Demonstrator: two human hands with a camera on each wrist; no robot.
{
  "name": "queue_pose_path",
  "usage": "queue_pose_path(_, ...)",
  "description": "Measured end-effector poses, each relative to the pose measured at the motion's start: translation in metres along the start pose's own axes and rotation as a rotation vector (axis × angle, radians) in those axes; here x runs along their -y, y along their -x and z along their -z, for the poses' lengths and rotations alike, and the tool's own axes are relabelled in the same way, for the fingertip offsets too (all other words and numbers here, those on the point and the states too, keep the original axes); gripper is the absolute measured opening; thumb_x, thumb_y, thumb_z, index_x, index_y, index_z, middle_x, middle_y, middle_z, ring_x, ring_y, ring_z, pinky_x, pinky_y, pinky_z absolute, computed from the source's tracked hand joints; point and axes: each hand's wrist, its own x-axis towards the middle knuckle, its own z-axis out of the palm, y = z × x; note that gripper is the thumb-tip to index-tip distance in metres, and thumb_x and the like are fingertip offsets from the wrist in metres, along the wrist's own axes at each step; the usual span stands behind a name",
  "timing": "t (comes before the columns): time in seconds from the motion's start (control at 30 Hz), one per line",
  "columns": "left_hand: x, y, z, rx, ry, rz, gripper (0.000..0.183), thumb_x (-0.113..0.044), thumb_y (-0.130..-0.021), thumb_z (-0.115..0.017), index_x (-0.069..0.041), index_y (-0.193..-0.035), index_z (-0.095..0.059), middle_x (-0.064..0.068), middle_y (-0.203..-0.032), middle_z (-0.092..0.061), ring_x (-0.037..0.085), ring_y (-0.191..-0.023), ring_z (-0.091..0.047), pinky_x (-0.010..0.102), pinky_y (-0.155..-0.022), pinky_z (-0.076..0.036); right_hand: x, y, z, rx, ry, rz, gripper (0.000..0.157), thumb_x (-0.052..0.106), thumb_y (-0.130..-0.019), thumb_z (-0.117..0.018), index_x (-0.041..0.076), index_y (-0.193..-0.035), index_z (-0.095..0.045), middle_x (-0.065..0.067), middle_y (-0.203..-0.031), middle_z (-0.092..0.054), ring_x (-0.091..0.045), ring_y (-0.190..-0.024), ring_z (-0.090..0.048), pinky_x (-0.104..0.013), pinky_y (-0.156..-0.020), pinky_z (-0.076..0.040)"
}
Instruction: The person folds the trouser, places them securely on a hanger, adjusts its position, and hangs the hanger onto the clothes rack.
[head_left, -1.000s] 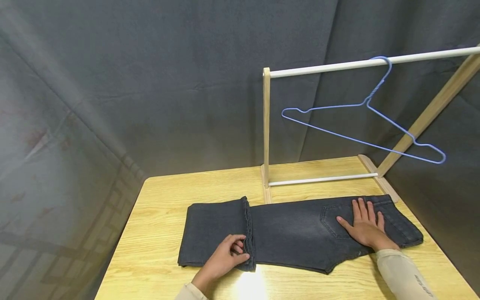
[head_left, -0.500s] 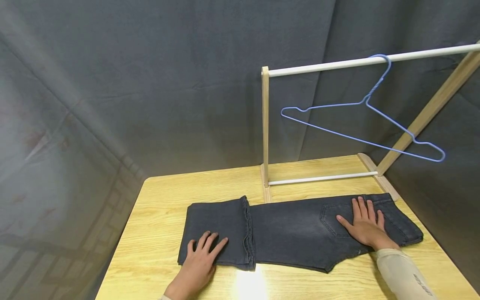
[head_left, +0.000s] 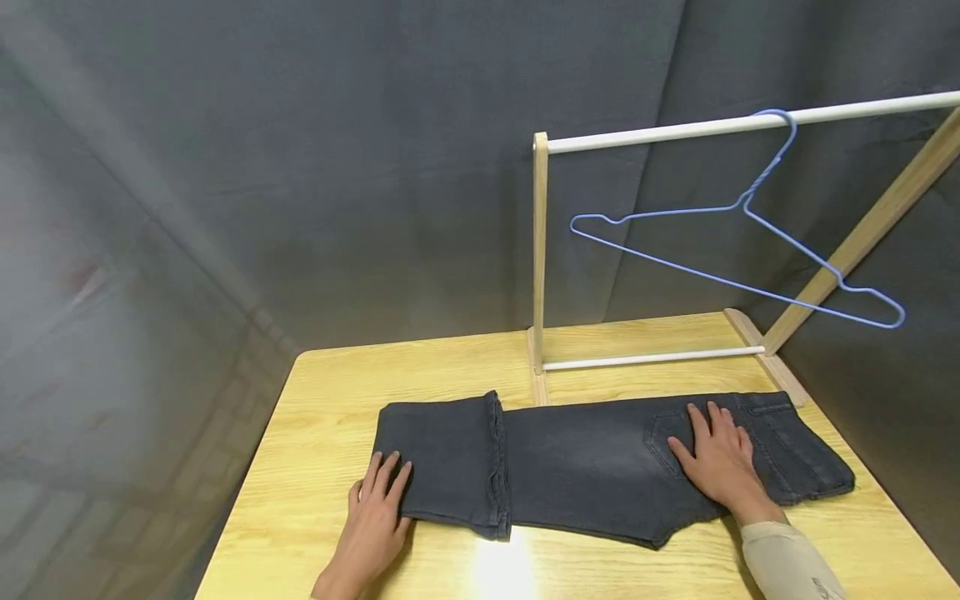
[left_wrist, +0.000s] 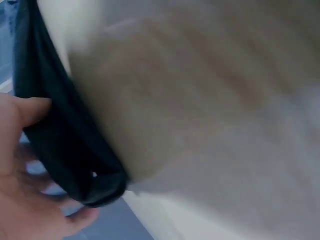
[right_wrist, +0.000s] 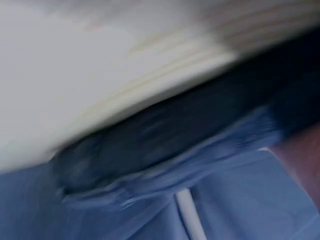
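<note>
Left hand (head_left: 371,521) slid outward; right hand (head_left: 720,467) nudged inward. I see both hands' fingers relaxed, spread, charcoal flat-folded denim trousers (head_left: 577,467) beneath. Risk: left fingers dragging sideways could skew stitched hem (head_left: 498,467) just inward.

Jeans (head_left: 585,462) are showing charcoal, fading paler mid-leg; hanger (head_left: 763,176) is reading periwinkle blue; rail (head_left: 675,132), white; tabletop (head_left: 330,433) is displaying yellow wood grain; backdrop (head_left: 390,167) is showing grey.

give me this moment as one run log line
left hand: on folded end of jeans | right hand: on jeans at pocket | hanger: bare, hooked on rack
</note>
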Motion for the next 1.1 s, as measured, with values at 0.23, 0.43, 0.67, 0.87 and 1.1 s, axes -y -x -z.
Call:
queue_pose_path(0.23,0.001,-0.005,0.002,0.034,-0.034,0.013,0.068,-0.018,-0.075,-0.079,-0.008,-0.136,-0.051,0.018,-0.147,-0.040,0.044,-0.138,-0.033,0.055,-0.096,-0.045,0.076,0.008,-0.026,-0.294,0.045,0.268,0.035,0.029,-0.090,-0.063,0.010,-0.120,-0.062,-0.015,-0.129,-0.058,-0.037,-0.129,-0.043,-0.058,-0.101,-0.026)
queue_pose_path(0.43,0.000,0.000,-0.005,0.102,-0.048,-0.001,0.057,-0.010,-0.081,-0.070,-0.015,-0.136,-0.054,0.012,-0.148,-0.042,0.045,-0.140,-0.030,0.059,-0.097,-0.042,0.150,0.020,-0.066,-0.355,0.018,0.408,0.027,0.042,-0.091,-0.060,0.022,-0.107,-0.067,0.006,-0.104,-0.067,-0.016,-0.105,-0.058,-0.043,-0.093,-0.033)
queue_pose_path(0.67,-0.002,-0.001,-0.007,0.082,-0.066,0.024,0.062,-0.012,-0.079,-0.072,-0.019,-0.137,-0.052,0.009,-0.147,-0.044,0.042,-0.139,-0.033,0.055,-0.091,-0.043,0.206,0.024,-0.094,-0.135,0.020,0.358,0.055,0.072,-0.088,-0.037,0.026,-0.083,-0.066,0.009,-0.080,-0.060,-0.011,-0.078,-0.050,-0.035,-0.080,-0.034)
queue_pose_path(0.87,-0.008,-0.004,-0.005,0.087,-0.085,0.056,0.053,-0.007,-0.084,-0.067,-0.020,-0.134,-0.055,0.008,-0.144,-0.047,0.041,-0.136,-0.037,0.054,-0.083,-0.046,0.224,0.021,-0.106,-0.084,0.064,0.302,0.064,0.077,-0.084,-0.038,0.019,-0.088,-0.066,0.004,-0.081,-0.058,-0.017,-0.080,-0.052,-0.038,-0.082,-0.039)
queue_pose_path(1.1,-0.008,-0.006,-0.001,0.112,-0.067,0.065,0.055,-0.004,-0.082,-0.069,-0.019,-0.133,-0.055,0.008,-0.144,-0.046,0.043,-0.136,-0.036,0.054,-0.081,-0.046,0.227,0.018,-0.109,-0.203,0.017,0.374,0.035,0.057,-0.080,-0.064,0.026,-0.076,-0.048,0.011,-0.075,-0.039,-0.009,-0.070,-0.033,-0.025,-0.069,-0.027)
